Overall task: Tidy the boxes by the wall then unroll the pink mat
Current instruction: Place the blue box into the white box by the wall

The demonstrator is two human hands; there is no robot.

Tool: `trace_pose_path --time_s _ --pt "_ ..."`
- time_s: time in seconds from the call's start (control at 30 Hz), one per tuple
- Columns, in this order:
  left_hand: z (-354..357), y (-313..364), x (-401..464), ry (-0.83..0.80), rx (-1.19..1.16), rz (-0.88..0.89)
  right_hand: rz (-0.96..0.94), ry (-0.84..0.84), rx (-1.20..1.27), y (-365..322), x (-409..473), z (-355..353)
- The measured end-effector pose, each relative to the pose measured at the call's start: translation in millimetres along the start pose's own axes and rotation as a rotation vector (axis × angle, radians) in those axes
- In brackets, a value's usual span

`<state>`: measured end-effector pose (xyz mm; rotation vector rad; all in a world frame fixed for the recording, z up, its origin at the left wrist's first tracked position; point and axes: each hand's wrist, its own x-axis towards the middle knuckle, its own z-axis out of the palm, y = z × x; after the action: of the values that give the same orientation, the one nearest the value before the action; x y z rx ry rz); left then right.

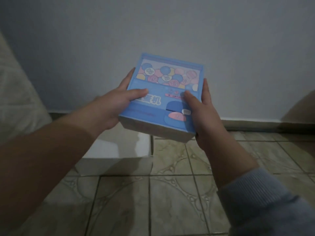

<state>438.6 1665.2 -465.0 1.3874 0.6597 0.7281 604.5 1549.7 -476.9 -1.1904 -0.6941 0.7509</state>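
Blue cardboard box with printed coloured balls (163,97) was held in air before pale wall (170,28), above white glossy box (119,150) on tiled floor. Left hand (115,106) and right hand (201,113) clasped opposite sides, thumbs on top, likely steadying it for stacking. Pink mat not visible.
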Motion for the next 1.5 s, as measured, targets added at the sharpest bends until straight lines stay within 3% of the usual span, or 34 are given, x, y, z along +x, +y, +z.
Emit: trace_pose_path --time_s 0.3,0.57,1.23,1.37,1.5 --pt "-98.8 -81.8 -0.4 0.218 -0.078 -0.166 0.199 -0.239 -0.061 101.9 47.6 72.8" --pt "-120.1 -127.6 -3.1 0.278 -0.094 -0.238 0.282 -0.277 -0.085 170.3 48.8 86.6" --pt "-130.5 -159.8 18.3 0.270 -0.031 -0.364 0.360 -0.306 -0.272 198.0 68.6 83.2" --pt "-129.1 -157.2 21.1 0.319 0.095 -0.368 0.354 -0.257 -0.311 189.2 60.4 87.5" --pt "-116.4 -146.3 32.5 0.478 0.465 -0.222 0.310 -0.102 -0.476 162.0 51.6 77.6"
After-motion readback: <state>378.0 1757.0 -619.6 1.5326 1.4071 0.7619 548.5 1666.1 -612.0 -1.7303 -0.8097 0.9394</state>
